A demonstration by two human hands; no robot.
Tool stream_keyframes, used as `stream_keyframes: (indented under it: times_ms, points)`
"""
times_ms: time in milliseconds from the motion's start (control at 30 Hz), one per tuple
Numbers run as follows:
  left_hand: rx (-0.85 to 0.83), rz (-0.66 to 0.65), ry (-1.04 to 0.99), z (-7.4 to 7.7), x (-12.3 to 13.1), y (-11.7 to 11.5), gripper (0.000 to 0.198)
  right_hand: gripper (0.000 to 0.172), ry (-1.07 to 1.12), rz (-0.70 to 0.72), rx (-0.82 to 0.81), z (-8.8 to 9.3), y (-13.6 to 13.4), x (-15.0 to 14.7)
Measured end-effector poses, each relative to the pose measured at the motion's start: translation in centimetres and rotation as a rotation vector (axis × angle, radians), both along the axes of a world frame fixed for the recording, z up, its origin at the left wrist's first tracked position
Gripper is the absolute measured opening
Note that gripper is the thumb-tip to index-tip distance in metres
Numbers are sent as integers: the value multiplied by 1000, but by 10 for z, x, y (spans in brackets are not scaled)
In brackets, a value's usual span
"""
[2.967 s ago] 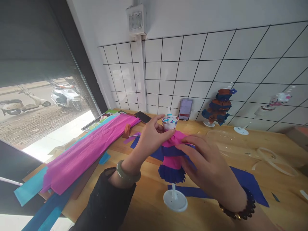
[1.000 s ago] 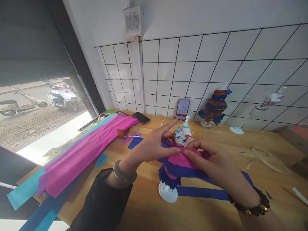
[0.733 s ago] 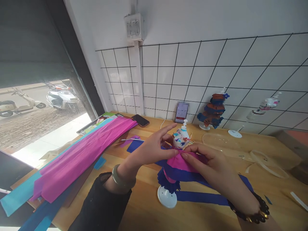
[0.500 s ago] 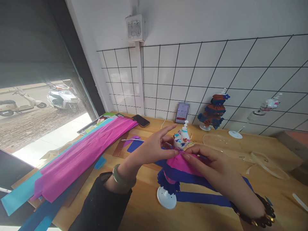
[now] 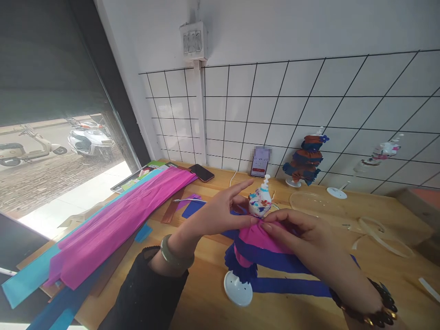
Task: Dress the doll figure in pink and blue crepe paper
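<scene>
In the head view, the white speckled figure (image 5: 259, 203) leaned to the right above the tabletop (image 5: 202, 298), its round base (image 5: 238, 288) tipped; whether the base touched the wood could not be told. The left hand's (image 5: 215, 213) grip was closed on the pink-and-blue strip (image 5: 261, 237) at the figure's neck, forefinger raised. The right hand's (image 5: 302, 233) grip pinched the same strip just beside that thumb. Pink sheets (image 5: 127, 220) lay well left of the figure. Behind it, a lit phone (image 5: 260, 165) leaned against the wall; behind and to its right stood a brown-and-blue ruffled figure (image 5: 305, 158).
</scene>
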State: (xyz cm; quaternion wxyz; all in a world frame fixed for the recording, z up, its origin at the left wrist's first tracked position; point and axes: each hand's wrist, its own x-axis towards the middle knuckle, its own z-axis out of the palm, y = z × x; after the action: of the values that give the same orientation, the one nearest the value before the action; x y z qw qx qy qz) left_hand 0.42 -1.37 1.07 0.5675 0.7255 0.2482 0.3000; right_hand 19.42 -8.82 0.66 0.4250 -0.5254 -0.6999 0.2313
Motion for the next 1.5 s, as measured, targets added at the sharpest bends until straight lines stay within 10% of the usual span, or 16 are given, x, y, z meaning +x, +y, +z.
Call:
stream_keyframes:
  times_ms: [633,1500]
  points:
    - [37,14,-9,0,0,-2,85,31,159,130,-356,0,1,4]
    - [110,-39,-7,-1,-1,-2,83,30,183,17,-304,-2,1,-3]
